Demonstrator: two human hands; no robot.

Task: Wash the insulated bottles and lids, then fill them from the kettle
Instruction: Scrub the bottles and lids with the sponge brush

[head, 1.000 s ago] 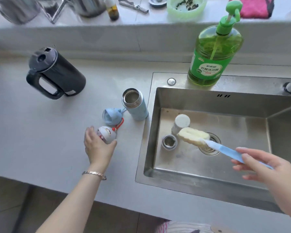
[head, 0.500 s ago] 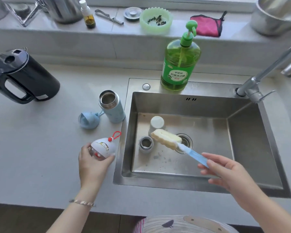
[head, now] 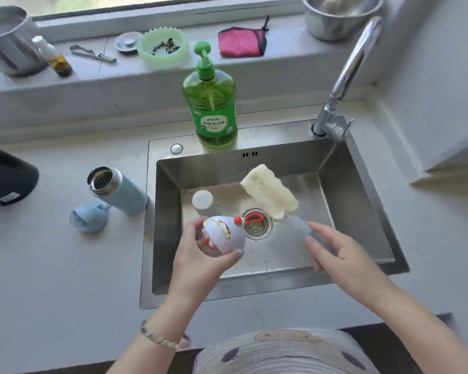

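Middle of the frame, over the sink [head: 170,184]: the left hand [head: 197,257] has the white cartoon lid [head: 224,236] cupped, fingers [head: 191,229] and thumb wrapped round its lower half, with its red loop pointing toward the drain [head: 257,225]. The right hand [head: 343,255], just right of that, has the sponge brush [head: 268,193] by its pale blue handle. The handle is pretty blurred, but its fingers [head: 320,232] lie along it in a loose pinch, and the yellowish sponge head is raised toward the back of the basin.

A white bottle [head: 203,199] stands in the sink just above the lid. On the table [head: 52,265] left of the sink, the blue bottle [head: 119,191] stands open with the blue lid [head: 89,218] beside it. The black kettle [head: 6,176] is at the left edge. Green dish soap [head: 210,106] sits on the sink's back rim.
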